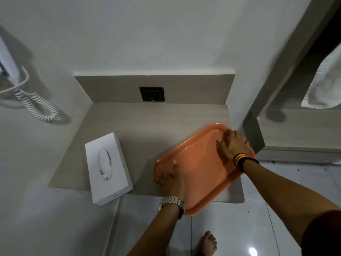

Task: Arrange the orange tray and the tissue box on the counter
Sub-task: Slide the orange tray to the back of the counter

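Note:
The orange tray [200, 163] lies at an angle on the right part of the pale wood counter [147, 126], its near corner jutting past the front edge. My left hand [170, 179] grips the tray's near-left rim, thumb inside. My right hand [234, 144] holds its far-right rim, fingers spread on the inner surface. The white tissue box [108, 168] lies flat on the counter's left side, a tissue showing in its oval slot. Its near end hangs over the front edge. A gap separates box and tray.
A black wall socket [152, 94] sits in the counter's back panel. A white coiled cord [39, 106] hangs on the left wall. A wooden frame [276, 80] and a hanging white towel [324, 84] stand to the right. My bare foot [208, 242] is on the glossy floor.

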